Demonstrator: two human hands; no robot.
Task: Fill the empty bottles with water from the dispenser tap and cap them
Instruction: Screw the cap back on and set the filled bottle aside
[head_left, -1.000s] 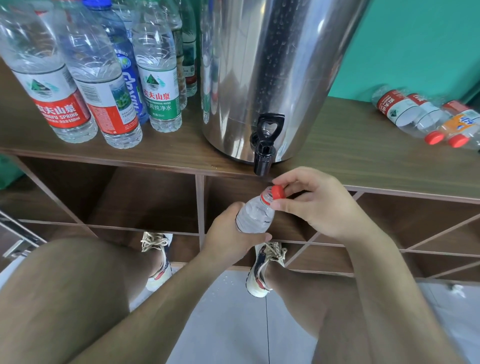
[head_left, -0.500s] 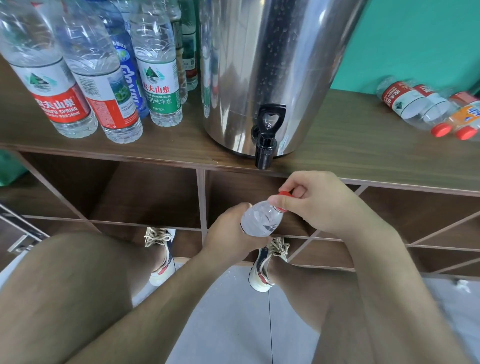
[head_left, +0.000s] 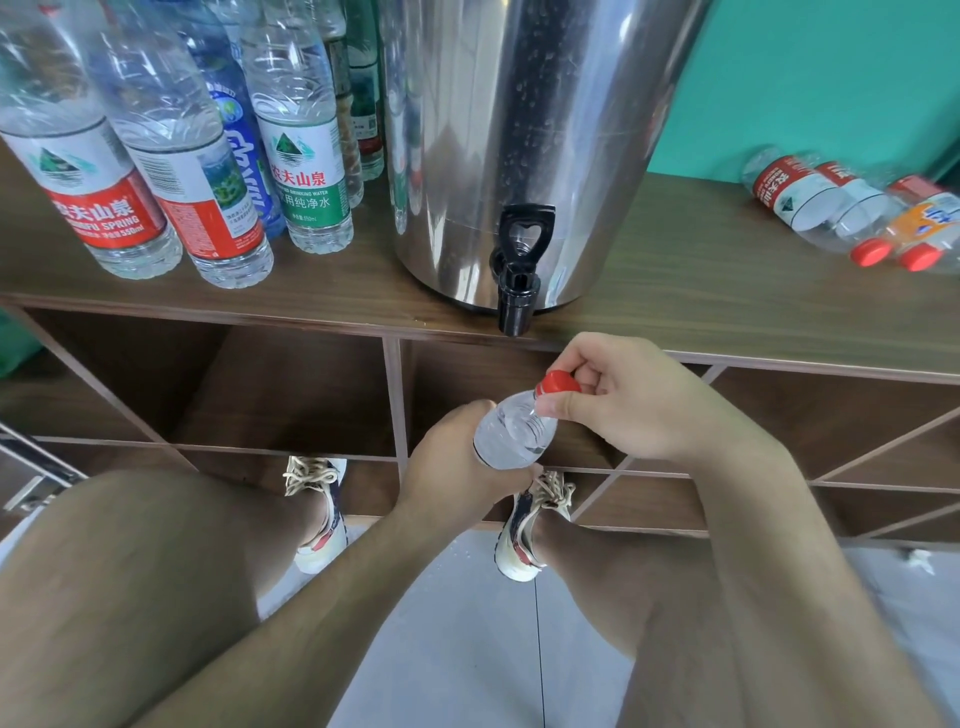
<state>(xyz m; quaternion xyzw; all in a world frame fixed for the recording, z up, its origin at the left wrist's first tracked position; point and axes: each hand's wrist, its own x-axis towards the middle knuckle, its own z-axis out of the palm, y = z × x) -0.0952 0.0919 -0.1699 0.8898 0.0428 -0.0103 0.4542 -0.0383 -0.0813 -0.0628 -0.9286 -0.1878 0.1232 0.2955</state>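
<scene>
From the head view, the bottle (head_left: 511, 434) sits low and near, in front of the open cubbies and just below and near of the tap (head_left: 517, 291), tilted so its neck leans up and to the right. The left hand (head_left: 457, 462) wraps its fingers round the bottle's lower body, and the right hand (head_left: 639, 405) pinches the red cap (head_left: 557, 383) between thumb and curled fingers on top of the neck. The bottle looks filled, so the step in hand seems to be screwing the cap down. The tap hangs over the front edge of the wooden shelf (head_left: 701, 301) from the steel dispenser (head_left: 519, 130), and no water is seen running from it. Upright bottles (head_left: 208, 171) crowd the far left of the shelf; a few capped bottles (head_left: 831, 213) lie on their sides at the far right. What could go wrong: with the neck tilted, the cap may seat crooked and cross-thread, leaving a leak. The thin plastic would give under a hard squeeze, pushing water out before the seal is made. A few drops show on the tiled floor (head_left: 467, 623), so wet fingers may slip on the cap or let the bottle drop
</scene>
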